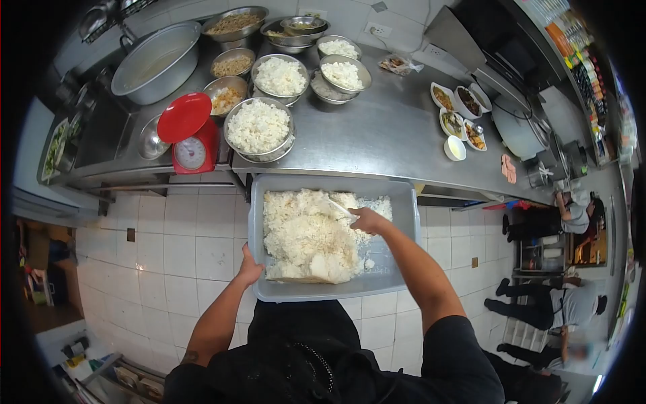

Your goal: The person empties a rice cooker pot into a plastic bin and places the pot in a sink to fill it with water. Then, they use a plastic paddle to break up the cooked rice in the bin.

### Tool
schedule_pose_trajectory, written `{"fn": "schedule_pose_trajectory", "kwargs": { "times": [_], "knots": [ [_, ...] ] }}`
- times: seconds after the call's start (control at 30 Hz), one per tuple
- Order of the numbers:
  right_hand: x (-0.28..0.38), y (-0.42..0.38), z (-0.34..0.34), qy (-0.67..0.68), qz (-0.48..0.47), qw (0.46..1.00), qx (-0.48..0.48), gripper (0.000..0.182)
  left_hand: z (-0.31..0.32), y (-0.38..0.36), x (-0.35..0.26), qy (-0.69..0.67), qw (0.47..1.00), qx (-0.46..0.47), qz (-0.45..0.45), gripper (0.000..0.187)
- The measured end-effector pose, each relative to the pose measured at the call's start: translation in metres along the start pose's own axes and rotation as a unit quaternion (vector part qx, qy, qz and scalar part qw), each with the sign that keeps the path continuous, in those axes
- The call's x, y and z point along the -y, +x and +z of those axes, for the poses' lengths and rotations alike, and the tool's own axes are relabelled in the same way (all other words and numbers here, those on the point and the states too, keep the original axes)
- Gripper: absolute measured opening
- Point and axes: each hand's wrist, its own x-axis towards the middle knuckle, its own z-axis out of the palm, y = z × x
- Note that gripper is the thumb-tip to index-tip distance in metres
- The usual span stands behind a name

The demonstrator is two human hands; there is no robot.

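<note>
A grey plastic tub (pixel 402 269) stands in front of me below the counter edge, holding a large mass of white crumbly food (pixel 306 236) that looks like rice. My right hand (pixel 369 221) is closed around the handle of a white utensil (pixel 342 209), whose far end rests in the food near its back right part. Loose grains lie along the tub's right side. My left hand (pixel 250 267) grips the tub's left rim near the front corner.
A steel counter (pixel 377 141) runs behind the tub. On it are a red scale (pixel 191 149), bowls of white food (pixel 259 128), a large metal basin (pixel 158 64) and small dishes (pixel 454 122). Several people (pixel 572 299) are at the right.
</note>
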Motion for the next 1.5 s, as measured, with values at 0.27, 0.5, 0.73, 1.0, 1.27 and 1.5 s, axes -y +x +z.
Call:
{"fn": "schedule_pose_trajectory", "kwargs": {
  "times": [0.27, 0.5, 0.73, 1.0, 1.27, 1.5],
  "knots": [
    [0.045, 0.103, 0.078, -0.214, -0.001, 0.973, -0.087, 0.037, -0.001, 0.002, -0.002, 0.022, 0.999, -0.024, -0.007, 0.092],
    [0.0, 0.041, 0.049, -0.218, -0.217, 0.949, -0.062, 0.061, 0.009, 0.001, 0.019, 0.009, 0.997, -0.072, 0.028, 0.082],
    [0.041, 0.062, 0.001, -0.347, -0.084, 0.929, -0.102, 0.046, 0.003, 0.052, -0.053, 0.136, 0.968, -0.21, -0.015, 0.053],
    [0.045, 0.054, 0.087, -0.237, -0.078, 0.957, -0.145, 0.052, 0.006, 0.071, -0.052, 0.211, 0.952, -0.223, -0.018, 0.051],
    [0.053, 0.052, 0.021, -0.354, -0.084, 0.926, -0.1, 0.047, 0.01, 0.062, -0.064, 0.234, 0.942, -0.235, -0.061, 0.052],
    [0.041, 0.044, 0.069, -0.238, -0.128, 0.952, -0.14, 0.034, 0.007, 0.064, -0.071, 0.224, 0.947, -0.221, -0.068, 0.051]
  ]
}}
